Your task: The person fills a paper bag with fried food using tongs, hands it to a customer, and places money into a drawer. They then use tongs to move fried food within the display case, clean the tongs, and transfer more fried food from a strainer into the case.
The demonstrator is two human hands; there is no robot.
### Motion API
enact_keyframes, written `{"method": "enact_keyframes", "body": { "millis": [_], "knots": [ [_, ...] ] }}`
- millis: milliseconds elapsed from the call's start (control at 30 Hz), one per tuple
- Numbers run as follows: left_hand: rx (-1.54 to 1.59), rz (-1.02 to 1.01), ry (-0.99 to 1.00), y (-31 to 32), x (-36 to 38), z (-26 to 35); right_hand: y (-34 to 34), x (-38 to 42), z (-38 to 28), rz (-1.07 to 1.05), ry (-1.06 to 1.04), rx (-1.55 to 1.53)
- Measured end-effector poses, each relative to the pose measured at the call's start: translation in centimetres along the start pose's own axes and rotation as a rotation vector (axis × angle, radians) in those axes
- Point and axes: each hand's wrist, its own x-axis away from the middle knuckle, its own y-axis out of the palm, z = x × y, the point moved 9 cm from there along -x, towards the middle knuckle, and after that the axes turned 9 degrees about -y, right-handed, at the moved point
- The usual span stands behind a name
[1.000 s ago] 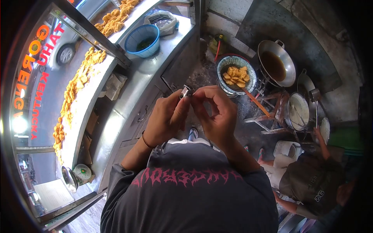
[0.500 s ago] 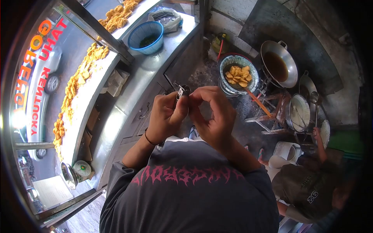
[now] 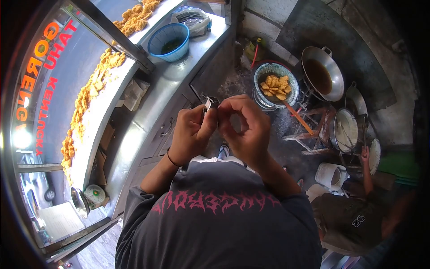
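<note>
In the head view, my left hand [image 3: 191,132] is closed around a small dark and silvery object [image 3: 209,104], which pokes out above the thumb. Its exact kind is too small to tell. My right hand [image 3: 247,127] is beside it, thumb and forefinger curled into a ring. The right fingertips pinch at the object's right edge, and what they grip there is hidden. Both hands are held in front of my dark shirt, above the floor.
Left is a metal counter [image 3: 150,110] with a blue basket [image 3: 169,42], fried pieces [image 3: 83,105] and a scale [image 3: 95,193]. Right are a basin of fried food [image 3: 275,85], an oil wok [image 3: 320,74] and a batter pot [image 3: 345,130]. A co-worker [image 3: 349,215] is at lower right.
My right hand has shifted slightly, its finger ring opening wider; the left keeps its hold. The co-worker's body has moved a little lower. Outside, the car has passed along the glass.
</note>
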Motion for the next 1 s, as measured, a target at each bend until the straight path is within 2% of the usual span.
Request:
{"method": "enact_keyframes", "body": {
  "millis": [67,267,500,567,1000],
  "knots": [
    [-0.149,0.080,0.086,-0.2,0.1,1.8,-0.2,0.0,0.9,0.019,0.052,-0.120],
    [-0.393,0.195,0.220,-0.4,0.2,3.1,-0.6,-0.4,-0.2,0.087,-0.009,-0.053],
    [-0.657,0.284,0.369,0.1,1.0,4.4,-0.9,-1.1,-0.5,0.007,-0.047,0.024],
    [-0.664,0.289,0.374,0.2,1.0,4.4,-0.9,-1.3,-0.7,-0.026,-0.054,0.047],
    [-0.617,0.294,0.414,0.1,1.6,4.1,-0.6,0.3,-0.8,0.122,-0.030,0.027]
  ]
}}
